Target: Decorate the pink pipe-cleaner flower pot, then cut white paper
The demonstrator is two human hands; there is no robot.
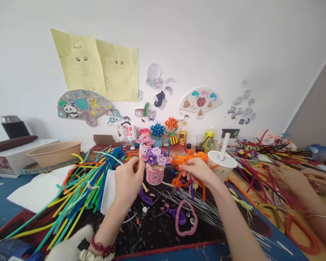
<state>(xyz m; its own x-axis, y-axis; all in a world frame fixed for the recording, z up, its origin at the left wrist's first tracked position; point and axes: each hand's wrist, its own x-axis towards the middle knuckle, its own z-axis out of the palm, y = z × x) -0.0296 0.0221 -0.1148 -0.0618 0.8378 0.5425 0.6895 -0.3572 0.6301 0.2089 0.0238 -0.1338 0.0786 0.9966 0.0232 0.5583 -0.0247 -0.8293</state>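
My left hand [129,179] is raised over the black mat [157,224], fingers pinched together beside a small pink pot [154,174] topped with purple pipe-cleaner flowers [155,156]. What the pinch holds is too small to name. My right hand [197,171] is closed around a tangle of orange pipe cleaners [188,159] just right of the pot. A pink pipe-cleaner loop [185,219] and purple scraps lie on the mat below my hands.
A big pile of green, blue and yellow pipe cleaners [81,185] spreads at left. A white cup with a straw [221,163] stands at right. Another person's hands [304,181] work among red pipe cleaners at far right. Finished flower pots [157,134] and bottles line the wall.
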